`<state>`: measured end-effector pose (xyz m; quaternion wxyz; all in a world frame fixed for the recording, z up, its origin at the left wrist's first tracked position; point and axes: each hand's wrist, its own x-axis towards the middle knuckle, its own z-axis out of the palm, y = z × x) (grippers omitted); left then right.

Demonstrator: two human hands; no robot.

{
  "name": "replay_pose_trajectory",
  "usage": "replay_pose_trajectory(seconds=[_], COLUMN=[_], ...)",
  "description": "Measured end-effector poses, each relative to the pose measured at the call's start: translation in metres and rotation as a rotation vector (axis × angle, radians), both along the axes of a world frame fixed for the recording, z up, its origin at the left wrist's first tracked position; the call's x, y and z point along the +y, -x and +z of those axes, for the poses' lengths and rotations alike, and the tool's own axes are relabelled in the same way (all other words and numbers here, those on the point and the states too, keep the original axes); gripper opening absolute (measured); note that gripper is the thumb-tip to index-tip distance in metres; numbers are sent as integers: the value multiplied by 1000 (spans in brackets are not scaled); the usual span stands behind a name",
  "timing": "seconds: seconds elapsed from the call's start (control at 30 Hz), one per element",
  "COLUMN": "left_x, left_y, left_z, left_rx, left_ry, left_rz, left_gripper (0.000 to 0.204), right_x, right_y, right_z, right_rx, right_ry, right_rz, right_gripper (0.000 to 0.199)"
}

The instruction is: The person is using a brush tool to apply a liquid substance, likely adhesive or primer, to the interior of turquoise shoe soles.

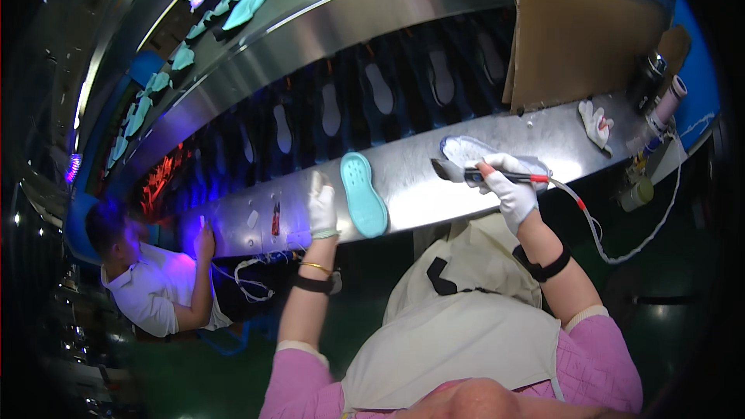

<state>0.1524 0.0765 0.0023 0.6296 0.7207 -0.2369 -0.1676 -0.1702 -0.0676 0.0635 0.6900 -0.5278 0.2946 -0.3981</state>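
My left hand (321, 206), in a white glove, rests flat on the steel bench (419, 186) just left of a teal shoe sole (363, 195) that lies sole-up. My right hand (512, 186), also gloved, grips a pen-like brush tool (485, 176) with a red band and a thin hose trailing right. The tool's flat head sits at the edge of a pale blue-white shoe sole (469, 149) lying on the bench.
A conveyor with pale soles (379, 87) runs behind the bench, and teal soles (245, 6) ride the upper shelf. A cardboard sheet (578, 35), a spare glove (595, 124) and bottles (652, 81) stand at the right. A co-worker in white (155, 283) sits at the left.
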Motion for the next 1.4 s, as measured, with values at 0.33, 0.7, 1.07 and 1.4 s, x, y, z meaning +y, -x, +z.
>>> replay_pose_trajectory(seconds=[0.33, 0.7, 1.07, 1.4], left_x=[-111, -110, 0, -14], left_y=[-119, -150, 2, 150], left_z=[292, 288, 272, 60], left_rx=[-1775, -1164, 153, 1340], left_ry=[-78, -139, 933, 602], left_rz=[350, 216, -950, -852], left_gripper=[53, 18, 38, 89], right_x=[0, -16, -12, 10], right_y=[-1, 7, 19, 28], right_z=[-9, -28, -18, 14], right_rx=[-2, 39, -85, 87], right_ry=[-99, -101, -99, 80], right_rz=[3, -18, -130, 24], right_gripper=[11, 13, 14, 14])
